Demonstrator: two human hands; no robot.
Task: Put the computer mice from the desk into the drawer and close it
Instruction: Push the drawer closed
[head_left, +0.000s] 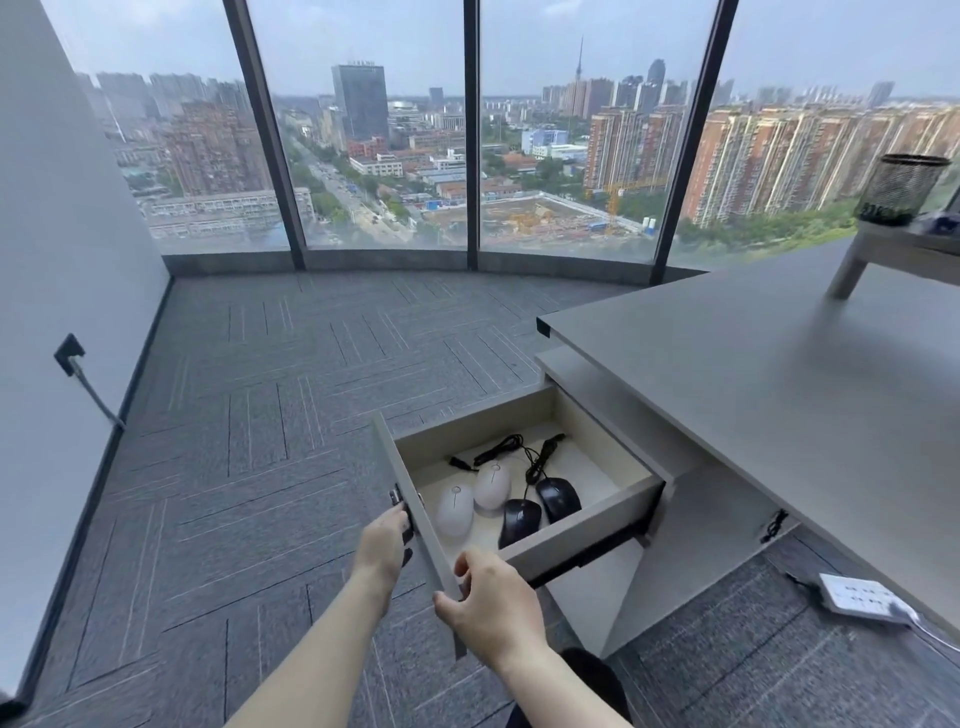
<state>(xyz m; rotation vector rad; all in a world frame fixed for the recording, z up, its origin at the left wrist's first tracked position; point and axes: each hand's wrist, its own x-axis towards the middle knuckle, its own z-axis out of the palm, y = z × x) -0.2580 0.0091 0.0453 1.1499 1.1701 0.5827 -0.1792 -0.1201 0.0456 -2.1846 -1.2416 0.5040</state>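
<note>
The grey drawer (587, 535) stands pulled out from the cabinet under the desk (753, 379). Inside lie two white mice (456, 510) (492, 484) side by side and two black wired mice (519, 521) (558, 499) with their cables coiled toward the back. My left hand (383, 543) rests flat against the outer face of the drawer front, near its lock. My right hand (491, 597) grips the top edge of the drawer front at its near corner.
A wire mesh pen holder (901, 188) stands on a small riser at the desk's far right. A white power strip (862, 597) lies on the carpet under the desk. A wall socket with a cable (70, 354) is on the left wall. Floor-to-ceiling windows lie ahead.
</note>
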